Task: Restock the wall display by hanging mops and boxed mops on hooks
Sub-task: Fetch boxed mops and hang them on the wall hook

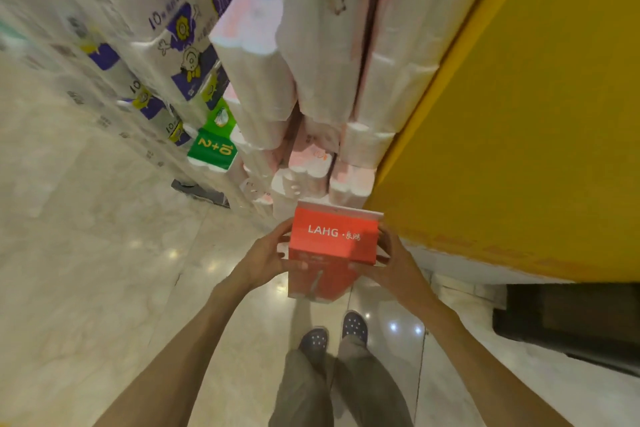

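Upright red boxed mop (334, 246), "LAHG"-labelled

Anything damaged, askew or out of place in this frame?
Nothing stands out. The red box looks intact, held level between the left hand and right hand. The tissue packs are stacked in order. No hooks or mops are in view.

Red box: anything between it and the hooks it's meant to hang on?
Cannot say: no hooks are in view. Both hands, left hand and right hand, hold the red box, with stacked tissue packs and a yellow panel ahead.
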{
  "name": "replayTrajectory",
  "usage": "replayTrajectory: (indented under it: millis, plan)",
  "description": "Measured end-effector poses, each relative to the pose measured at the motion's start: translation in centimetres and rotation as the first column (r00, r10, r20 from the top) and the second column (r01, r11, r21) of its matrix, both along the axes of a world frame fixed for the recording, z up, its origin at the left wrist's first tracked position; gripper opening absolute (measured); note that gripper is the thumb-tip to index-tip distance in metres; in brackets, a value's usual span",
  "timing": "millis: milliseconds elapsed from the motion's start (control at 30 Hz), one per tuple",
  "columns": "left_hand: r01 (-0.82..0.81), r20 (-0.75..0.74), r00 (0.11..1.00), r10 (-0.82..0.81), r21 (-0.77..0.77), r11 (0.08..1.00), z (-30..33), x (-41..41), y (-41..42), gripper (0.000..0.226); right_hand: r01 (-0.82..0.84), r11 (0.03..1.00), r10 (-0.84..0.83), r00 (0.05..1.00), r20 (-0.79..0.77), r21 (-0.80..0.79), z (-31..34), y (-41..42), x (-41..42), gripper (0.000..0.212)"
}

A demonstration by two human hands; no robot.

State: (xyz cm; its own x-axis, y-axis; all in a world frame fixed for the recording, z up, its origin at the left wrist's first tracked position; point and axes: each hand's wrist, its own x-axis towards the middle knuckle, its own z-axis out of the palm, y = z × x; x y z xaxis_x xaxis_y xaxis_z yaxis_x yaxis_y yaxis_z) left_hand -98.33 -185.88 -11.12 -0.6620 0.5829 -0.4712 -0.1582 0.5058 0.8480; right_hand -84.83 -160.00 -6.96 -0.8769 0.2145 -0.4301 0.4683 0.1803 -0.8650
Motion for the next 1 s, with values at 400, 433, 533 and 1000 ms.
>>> replayTrajectory:
  millis: [400, 433, 533, 1000]
  plan:
    - [0.244, -0.187, 0.961, -0.203, 0.232, 0.942, 17.9, 5.1, 9.4, 0.094, 0.367, 0.929, -0.368, 0.913, -0.174, -0.041, 18.4, 4.7, 11.3, 0.089]
    - [0.269, -0.193, 0.955, -0.223, 0.257, 0.928, 19.2, 5.6, 10.5, 0.092, 0.406, 0.913, -0.407, 0.893, -0.191, -0.045, 19.8, 5.0, 12.6, 0.089]
    - [0.361, -0.236, 0.925, -0.297, 0.307, 0.88, 22.9, 7.5, 14.3, 0.095, 0.539, 0.838, -0.54, 0.802, -0.256, -0.078, 23.6, 5.7, 16.4, 0.091]
    - [0.532, -0.283, 0.846, -0.452, 0.519, 0.669, 32.2, 28.6, 34.5, 0.096, 0.875, 0.459, -0.741, 0.282, -0.609, -0.154, 33.5, 13.6, 39.5, 0.076]
